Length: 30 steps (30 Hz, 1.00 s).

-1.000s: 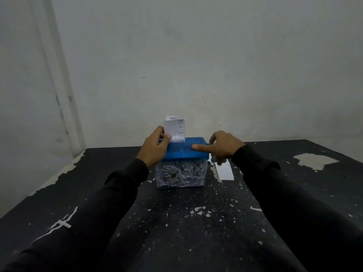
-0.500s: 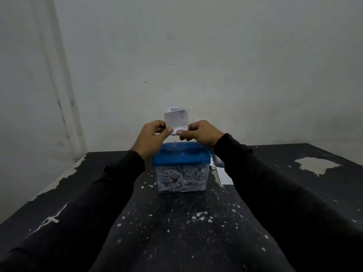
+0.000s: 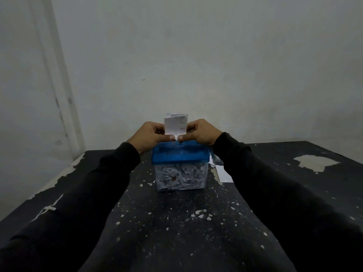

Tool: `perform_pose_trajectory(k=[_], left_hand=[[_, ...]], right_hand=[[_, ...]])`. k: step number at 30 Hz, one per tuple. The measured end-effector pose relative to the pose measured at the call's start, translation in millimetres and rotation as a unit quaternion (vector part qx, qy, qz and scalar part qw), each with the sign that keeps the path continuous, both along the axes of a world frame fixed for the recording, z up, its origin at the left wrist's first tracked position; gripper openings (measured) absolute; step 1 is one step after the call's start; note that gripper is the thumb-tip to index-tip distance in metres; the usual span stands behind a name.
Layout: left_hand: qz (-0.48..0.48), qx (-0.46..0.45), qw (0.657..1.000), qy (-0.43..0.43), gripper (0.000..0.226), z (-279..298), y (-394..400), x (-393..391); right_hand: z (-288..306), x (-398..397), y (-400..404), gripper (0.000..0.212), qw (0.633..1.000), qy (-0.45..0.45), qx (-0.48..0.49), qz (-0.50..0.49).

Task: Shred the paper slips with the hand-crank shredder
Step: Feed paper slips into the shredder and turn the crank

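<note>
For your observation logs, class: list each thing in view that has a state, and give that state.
Folded white paper slip: upright, pinched above shredder.
Left hand: pinching slip.
Right hand: pinching slip.
Blue-lidded clear plastic shredder: bin nearly full of shreds.
White paper sheet: flat on black table.

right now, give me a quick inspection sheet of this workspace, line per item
surface: black table, paint chipped, pale bare patches at the left edge and far right
job's things: hand-crank shredder with blue lid upright mid-table, clear bin packed with shreds; folded paper slip held upright just above the lid; crank not visible
clutter: white paper flecks scattered across the table; spare white slip lying flat right of the shredder
grips: left hand and right hand both pinch the slip's lower edge, thumbs meeting
cables: nothing seen
surroundings: plain pale wall behind, pale vertical frame at left
</note>
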State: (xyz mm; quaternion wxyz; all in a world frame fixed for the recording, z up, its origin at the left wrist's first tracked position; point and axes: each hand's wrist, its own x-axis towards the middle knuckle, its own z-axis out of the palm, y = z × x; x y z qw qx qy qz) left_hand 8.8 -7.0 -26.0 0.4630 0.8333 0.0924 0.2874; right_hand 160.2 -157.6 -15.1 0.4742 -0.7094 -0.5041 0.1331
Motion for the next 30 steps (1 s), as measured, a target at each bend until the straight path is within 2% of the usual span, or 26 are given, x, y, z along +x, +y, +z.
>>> perform_pose_trajectory(k=[2,9,14,21,26,30], left_hand=[[-0.002,0.009,1.0,0.002,0.032,-0.8,0.5,0.0],[-0.029,-0.018,0.999,0.011,0.03,-4.6,5.6,-5.5],[-0.01,0.023,0.999,0.028,0.026,-7.8,8.1,-9.1],[0.03,0.091,0.995,0.033,0.022,-8.9,3.3,-9.3],[0.047,0.126,0.99,0.052,0.016,-6.2,6.6,-8.0],[0.045,0.173,0.981,0.068,0.024,-7.2,7.8,-12.3]], right_hand=[[1.7,-0.5,-0.5,0.039,1.0,0.012,0.0,0.013],[0.7,-2.8,-5.6,0.04,0.999,0.002,0.021,0.039],[-2.1,0.5,-2.0,0.025,0.996,-0.092,-0.01,-0.009],[-3.9,0.3,-1.5,0.023,0.982,-0.187,-0.027,-0.028],[-9.7,0.0,-2.8,0.025,0.978,-0.203,-0.03,-0.039],[-10.0,-3.9,1.3,0.029,0.978,-0.2,-0.048,-0.04]])
